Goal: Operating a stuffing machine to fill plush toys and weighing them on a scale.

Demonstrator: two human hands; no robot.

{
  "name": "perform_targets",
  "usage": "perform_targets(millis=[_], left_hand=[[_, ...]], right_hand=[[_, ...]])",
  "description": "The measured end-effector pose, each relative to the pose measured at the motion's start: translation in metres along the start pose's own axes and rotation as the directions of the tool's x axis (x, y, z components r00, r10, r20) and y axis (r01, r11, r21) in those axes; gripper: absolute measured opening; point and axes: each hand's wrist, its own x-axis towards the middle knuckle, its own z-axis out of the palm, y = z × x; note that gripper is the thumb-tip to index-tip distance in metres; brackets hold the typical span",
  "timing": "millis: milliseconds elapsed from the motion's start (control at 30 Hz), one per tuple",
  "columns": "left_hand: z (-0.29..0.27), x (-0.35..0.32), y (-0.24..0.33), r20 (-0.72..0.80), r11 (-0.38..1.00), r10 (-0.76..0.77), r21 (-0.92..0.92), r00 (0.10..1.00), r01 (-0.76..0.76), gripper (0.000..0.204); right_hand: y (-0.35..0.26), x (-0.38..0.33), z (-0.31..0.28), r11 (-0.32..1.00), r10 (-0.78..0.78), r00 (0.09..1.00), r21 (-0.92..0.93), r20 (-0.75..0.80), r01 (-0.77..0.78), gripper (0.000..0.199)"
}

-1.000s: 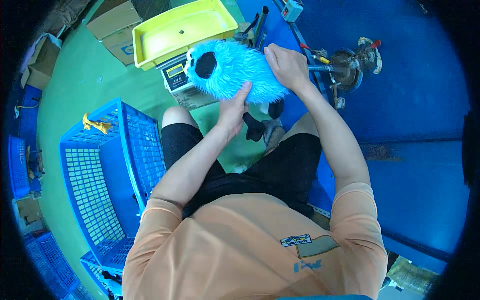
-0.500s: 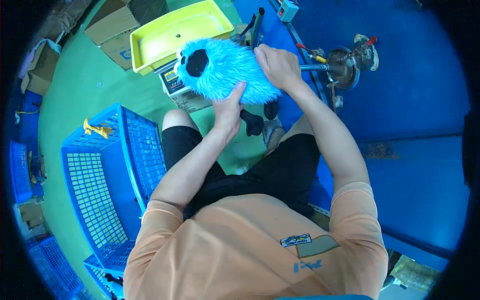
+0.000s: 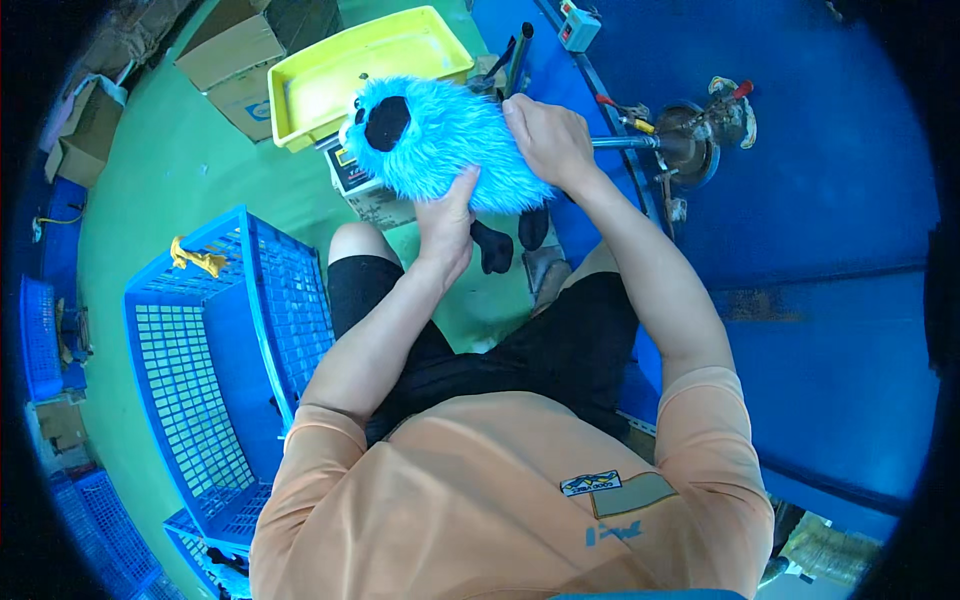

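Head view: one furry toy (image 3: 445, 150) sits on the wearer's side of one yellow tray (image 3: 375, 50), two black feet (image 3: 492, 248) below. Both hands grip it: left hand (image 3: 445, 222) thumb-up at the near edge, right hand (image 3: 553, 143) back-upward (fingers mostly hidden) at the right end. Its long axis runs sideways, head end pointing left.

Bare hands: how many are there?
2: the left hand, gripping the near edge of the furry blue toy, and the right hand, on its end beside the metal pipe.
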Motion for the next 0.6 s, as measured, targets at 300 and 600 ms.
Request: perform_targets(millis=[300, 600], left_hand=[[-0.004, -0.003, 0.012, -0.003, 1.0, 0.0, -0.007, 1.0, 0.0, 0.047], [-0.02, 0.002, 0.035, -0.025, 0.998, -0.022, 0.058, 0.999, 0.024, 0.05]], right_hand=[[-0.008, 0.002, 0.005, 0.999, 0.011, 1.0, 0.041, -0.01, -0.011, 0.036], [0.003, 0.011, 0.02, 0.973, -0.059, 0.997, 0.22, -0.055, 0.069, 0.036]])
